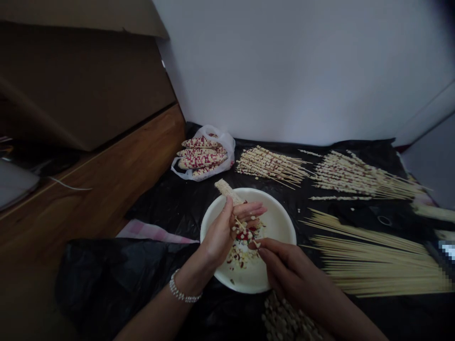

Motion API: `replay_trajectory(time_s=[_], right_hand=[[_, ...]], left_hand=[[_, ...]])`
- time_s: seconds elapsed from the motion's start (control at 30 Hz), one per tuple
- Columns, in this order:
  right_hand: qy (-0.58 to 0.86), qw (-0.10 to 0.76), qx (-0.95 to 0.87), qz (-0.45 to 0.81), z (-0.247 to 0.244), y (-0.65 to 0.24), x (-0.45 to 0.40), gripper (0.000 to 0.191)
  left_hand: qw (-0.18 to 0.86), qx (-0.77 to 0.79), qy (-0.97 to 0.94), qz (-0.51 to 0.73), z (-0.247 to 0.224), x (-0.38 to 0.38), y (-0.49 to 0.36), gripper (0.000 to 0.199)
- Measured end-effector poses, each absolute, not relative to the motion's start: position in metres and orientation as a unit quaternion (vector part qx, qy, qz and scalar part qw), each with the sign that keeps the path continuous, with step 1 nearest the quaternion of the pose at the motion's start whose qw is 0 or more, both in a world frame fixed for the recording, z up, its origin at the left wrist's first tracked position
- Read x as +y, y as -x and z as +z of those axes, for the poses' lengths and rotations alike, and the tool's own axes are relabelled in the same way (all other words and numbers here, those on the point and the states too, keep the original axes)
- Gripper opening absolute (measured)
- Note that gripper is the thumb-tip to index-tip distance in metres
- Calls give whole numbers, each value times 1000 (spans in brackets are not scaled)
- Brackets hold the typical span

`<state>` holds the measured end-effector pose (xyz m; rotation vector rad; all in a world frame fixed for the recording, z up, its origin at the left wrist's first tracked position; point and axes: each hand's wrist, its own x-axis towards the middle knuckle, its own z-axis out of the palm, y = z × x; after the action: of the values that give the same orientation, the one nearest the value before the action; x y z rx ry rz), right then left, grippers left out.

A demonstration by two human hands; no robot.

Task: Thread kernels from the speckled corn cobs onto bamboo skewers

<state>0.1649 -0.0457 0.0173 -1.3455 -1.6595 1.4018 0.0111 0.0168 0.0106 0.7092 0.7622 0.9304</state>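
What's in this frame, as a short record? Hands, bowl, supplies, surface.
left_hand: left hand over the bowl, loose kernels at its fingers; largely stripped cob by the thumb, grip unclear
right_hand: right hand pinching a small pale piece, exact item unclear
bowl: white bowl, loose kernels inside
cobs: speckled cobs in plastic bag
skewers: kernel-threaded skewers behind bowl; bare skewers to the right
surface: black sheet

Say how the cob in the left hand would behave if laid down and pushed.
The cob would probably roll, being long and roundish. It is likely stiff: its end juts straight out past the left hand. It may be light for its size, since that end looks stripped of kernels.
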Motion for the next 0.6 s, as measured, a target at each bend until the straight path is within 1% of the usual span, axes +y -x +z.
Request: replay_trajectory(time_s=[0.1, 0.27, 0.47, 0.53, 0.6], right_hand=[[499, 296, -610, 540, 17, -165, -46, 32], [487, 307, -553, 602, 19, -165, -48, 33], [503, 336, -574, 552, 19, -167, -47, 34], [507, 343, -588, 528, 17, -167, -47, 33], [510, 340, -588, 527, 16, -167, -47, 34]], left_hand=[[777, 346, -290, 440, 12, 19, -11, 57], [792, 357, -203, 453, 10, 27, -9, 47], [785, 370, -172, 466, 3, 27, -8, 19], [786, 362, -172, 471, 2, 26, -8, 14], [787, 358, -176, 470, 2, 26, -7, 14]])
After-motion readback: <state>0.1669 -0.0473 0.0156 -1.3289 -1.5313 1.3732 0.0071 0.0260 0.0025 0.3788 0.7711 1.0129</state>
